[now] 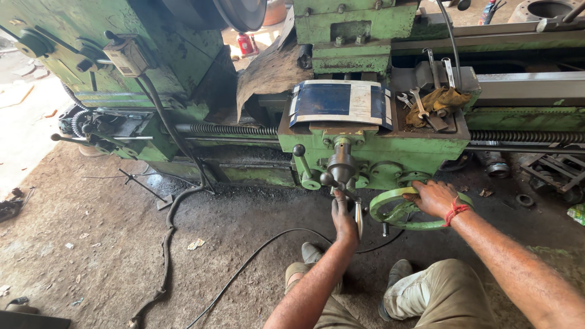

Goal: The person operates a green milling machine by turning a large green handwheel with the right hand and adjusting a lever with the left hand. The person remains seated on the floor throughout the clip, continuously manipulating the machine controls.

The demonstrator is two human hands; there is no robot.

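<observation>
Down low at the front edge of the green lathe [378, 152]: left hand [343, 217] clamped on crank handle [341, 183], right hand [434, 198] curled over green handwheel [402, 210] rim. Above, wrenches [420, 100] and yellow rag [442, 100] in tray.

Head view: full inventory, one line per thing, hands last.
lathe: 1, green, across top of view
handwheel: 1, green, on carriage front
crank: 1, grey metal, left of handwheel
sheet: 1, blue and white, on top of carriage
spanners: several, metal, in tray right of sheet
rag: 1, yellow, beside spanners
cable: 1, black, on floor
left hand: 1, grips crank handle
right hand: 1, red wrist thread, on handwheel rim
</observation>
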